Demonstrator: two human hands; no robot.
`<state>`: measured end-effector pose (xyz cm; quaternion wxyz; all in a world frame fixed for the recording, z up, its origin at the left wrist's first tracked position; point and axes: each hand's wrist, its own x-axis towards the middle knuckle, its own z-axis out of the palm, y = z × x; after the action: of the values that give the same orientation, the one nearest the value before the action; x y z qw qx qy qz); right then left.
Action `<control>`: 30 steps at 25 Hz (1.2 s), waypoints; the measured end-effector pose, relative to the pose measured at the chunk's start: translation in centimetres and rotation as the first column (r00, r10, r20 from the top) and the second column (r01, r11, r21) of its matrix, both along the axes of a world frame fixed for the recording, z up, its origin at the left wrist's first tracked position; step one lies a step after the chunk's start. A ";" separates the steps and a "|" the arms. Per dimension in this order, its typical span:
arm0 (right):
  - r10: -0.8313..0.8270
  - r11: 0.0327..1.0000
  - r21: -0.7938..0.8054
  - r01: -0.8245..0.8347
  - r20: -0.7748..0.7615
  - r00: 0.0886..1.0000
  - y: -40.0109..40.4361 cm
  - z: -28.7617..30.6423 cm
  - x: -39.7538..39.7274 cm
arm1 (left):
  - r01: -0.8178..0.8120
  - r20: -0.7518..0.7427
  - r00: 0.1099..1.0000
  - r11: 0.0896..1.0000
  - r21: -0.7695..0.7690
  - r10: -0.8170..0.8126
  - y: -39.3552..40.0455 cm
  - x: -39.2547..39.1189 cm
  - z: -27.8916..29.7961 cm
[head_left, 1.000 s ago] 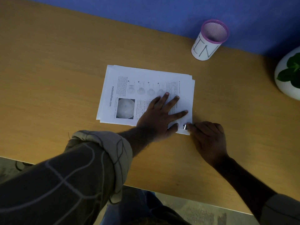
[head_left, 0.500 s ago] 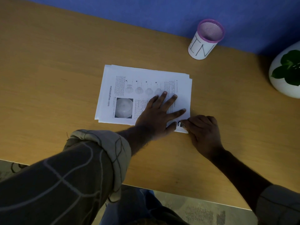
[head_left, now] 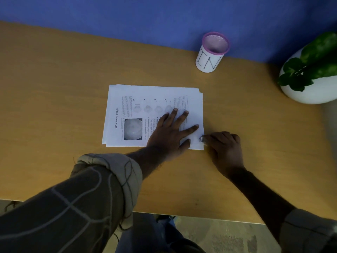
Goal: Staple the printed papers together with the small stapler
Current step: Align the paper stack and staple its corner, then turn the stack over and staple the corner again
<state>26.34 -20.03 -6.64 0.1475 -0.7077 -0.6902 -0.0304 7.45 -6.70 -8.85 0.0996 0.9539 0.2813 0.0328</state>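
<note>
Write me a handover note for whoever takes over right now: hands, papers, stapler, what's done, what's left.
Left hand: flat, fingers spread, pressing the printed papers on the desk.
Right hand: curled around the small stapler, only its metal tip showing, at the stack's near right corner.
Done: stack roughly squared, stapler at the corner.
Left: whether a staple is in cannot be seen; press, withdraw, check the corner.

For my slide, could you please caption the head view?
Left hand flat on the papers while the right hand holds the stapler at their near right corner.
</note>
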 end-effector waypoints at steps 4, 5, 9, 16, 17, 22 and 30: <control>-0.422 0.905 -0.116 0.408 -0.154 0.893 1.8 1.6 0.7 | 0.061 -0.130 0.989 0.997 -0.056 -0.068 0.5 0.3 1.4; -0.494 0.869 -0.149 0.471 -0.255 0.831 2.3 1.8 1.0 | 0.086 -0.175 0.980 0.994 -0.065 -0.096 0.7 0.4 1.9; -0.659 0.729 -0.268 0.630 -0.523 0.540 3.4 2.0 1.5 | 0.077 -0.302 0.947 0.990 -0.121 -0.110 1.3 0.6 3.7; -0.713 0.701 -0.296 0.649 -0.273 0.646 2.1 2.3 1.3 | 0.053 -0.318 0.944 0.993 -0.110 -0.086 0.9 0.6 5.6; -0.677 0.736 -0.265 0.623 -0.258 0.690 2.0 2.6 1.4 | 0.011 -0.274 0.960 0.991 -0.132 -0.047 0.9 0.5 5.8; -0.351 0.916 -0.283 0.284 -0.225 0.909 2.5 5.7 0.8 | -0.184 -0.019 0.982 0.925 -0.331 0.188 1.3 -0.3 8.9; -0.197 0.980 -0.192 0.049 -0.912 0.360 4.6 12.7 -0.5 | -0.004 0.181 0.980 0.916 -0.400 0.083 5.7 -2.4 23.6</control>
<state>25.80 -15.46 6.09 0.4593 -0.6601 -0.4338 0.4063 5.06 -1.04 14.75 0.3176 0.8994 0.2922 0.0699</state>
